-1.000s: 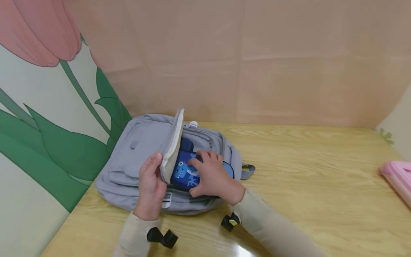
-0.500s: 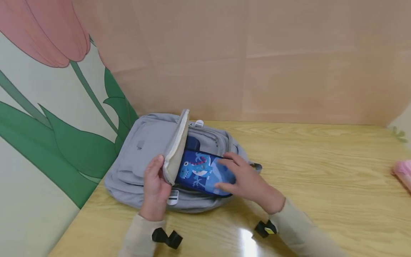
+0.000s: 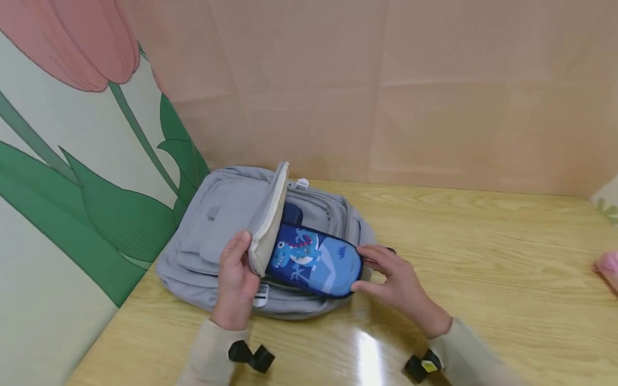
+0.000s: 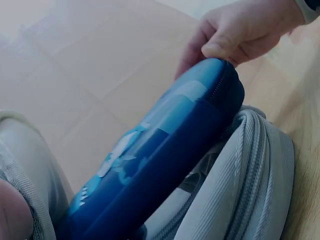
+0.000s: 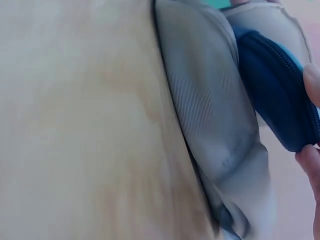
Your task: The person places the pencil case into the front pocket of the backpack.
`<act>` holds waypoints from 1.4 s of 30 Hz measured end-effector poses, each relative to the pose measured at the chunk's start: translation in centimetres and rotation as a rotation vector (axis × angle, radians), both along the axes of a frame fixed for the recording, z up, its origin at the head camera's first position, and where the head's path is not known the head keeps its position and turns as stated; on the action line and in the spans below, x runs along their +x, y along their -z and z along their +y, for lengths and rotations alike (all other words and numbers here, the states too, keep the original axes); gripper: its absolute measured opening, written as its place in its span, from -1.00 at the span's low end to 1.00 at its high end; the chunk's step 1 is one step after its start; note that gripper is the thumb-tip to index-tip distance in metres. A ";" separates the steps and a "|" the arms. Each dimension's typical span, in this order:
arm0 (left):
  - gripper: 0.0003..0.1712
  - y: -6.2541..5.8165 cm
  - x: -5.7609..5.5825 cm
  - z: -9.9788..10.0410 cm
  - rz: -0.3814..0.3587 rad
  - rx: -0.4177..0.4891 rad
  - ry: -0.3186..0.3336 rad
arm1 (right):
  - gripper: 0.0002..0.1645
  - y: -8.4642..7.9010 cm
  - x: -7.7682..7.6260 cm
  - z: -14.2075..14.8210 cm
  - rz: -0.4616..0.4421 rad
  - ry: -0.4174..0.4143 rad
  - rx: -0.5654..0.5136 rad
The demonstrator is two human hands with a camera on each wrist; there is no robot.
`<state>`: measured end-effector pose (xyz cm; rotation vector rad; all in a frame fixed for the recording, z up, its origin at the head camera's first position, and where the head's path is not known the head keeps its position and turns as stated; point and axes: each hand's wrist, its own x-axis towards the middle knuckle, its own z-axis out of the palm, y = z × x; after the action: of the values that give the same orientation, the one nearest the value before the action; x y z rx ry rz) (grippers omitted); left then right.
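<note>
A grey backpack [image 3: 232, 206] lies on the table with one compartment open. My left hand [image 3: 237, 284] holds up the edge of its pale-lined flap [image 3: 269, 230], thumb on the outer side. Sticking out of the opening is a blue zipped pencil case [image 3: 316, 262] with a cartoon dinosaur; its left end is hidden under the flap. My right hand [image 3: 401, 281] pinches the case's rounded right end between thumb and fingers. In the left wrist view the right thumb [image 4: 220, 47] rests at the case's zipped end, which is tilted upward. A dark blue item [image 3: 292, 213] shows behind the case.
The backpack stands on a wood-grain table [image 3: 483, 257] beside a wall painted with a tulip [image 3: 82, 43]. A pinkish-brown sheet [image 3: 386, 96] covers the back wall. Part of a pink object [image 3: 609, 266] shows at the right edge.
My right hand has slid right, from over the middle of the pencil case to its rounded end, uncovering the dinosaur print. My left hand keeps its hold on the flap.
</note>
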<state>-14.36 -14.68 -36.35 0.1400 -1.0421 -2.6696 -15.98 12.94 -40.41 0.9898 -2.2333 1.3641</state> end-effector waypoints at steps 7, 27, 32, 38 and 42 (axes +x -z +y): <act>-0.81 0.6 0.2 -0.9 0.183 -0.102 0.174 | -0.30 0.2 -0.5 -2.5 -0.313 -0.062 -0.133; -0.83 2.0 0.6 -0.8 0.403 0.010 0.352 | -0.47 -1.9 -2.6 -10.7 -0.521 0.193 -0.027; -0.83 2.1 0.6 -0.8 0.401 0.044 0.345 | -0.55 -1.8 -2.3 -12.0 -0.521 0.204 -0.078; -0.83 2.4 0.7 -0.9 0.399 0.069 0.324 | -0.55 -1.5 -1.9 -13.5 -0.550 0.179 -0.137; -0.82 2.7 0.8 -1.2 0.414 0.087 0.305 | -0.55 -1.5 -1.7 -13.8 -0.516 0.158 -0.107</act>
<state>-13.52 -15.85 -39.02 -0.5753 -0.8679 -2.8281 -17.65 -0.83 -38.88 0.4428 -2.4882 1.7968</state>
